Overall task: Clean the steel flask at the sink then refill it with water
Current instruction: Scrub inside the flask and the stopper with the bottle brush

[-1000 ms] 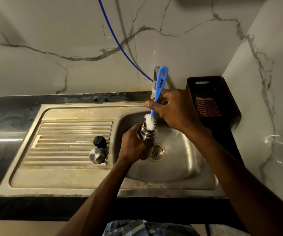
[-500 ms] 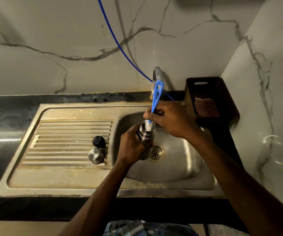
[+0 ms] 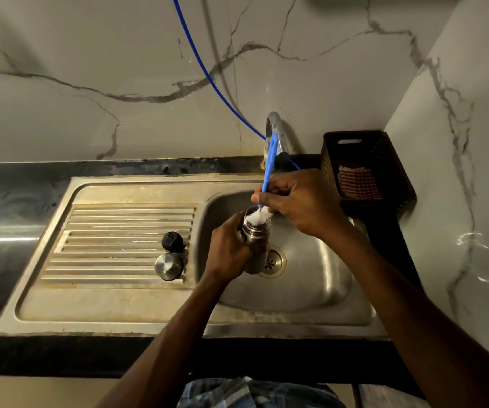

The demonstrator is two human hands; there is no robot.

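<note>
Steel flask point(image 3: 255, 234) sits over the sink point(image 3: 319, 278) basin, gripped by the left hand point(image 3: 229, 251); the right hand point(image 3: 297, 201) pinches the blue brush point(image 3: 268, 172), bristles seemingly at the mouth. Wet steel could slip under a hard push.

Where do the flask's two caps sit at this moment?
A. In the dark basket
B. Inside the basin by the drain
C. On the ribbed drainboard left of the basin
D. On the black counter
C: the black cap and the steel cap both stand on the drainboard, near the basin's edge.
</note>
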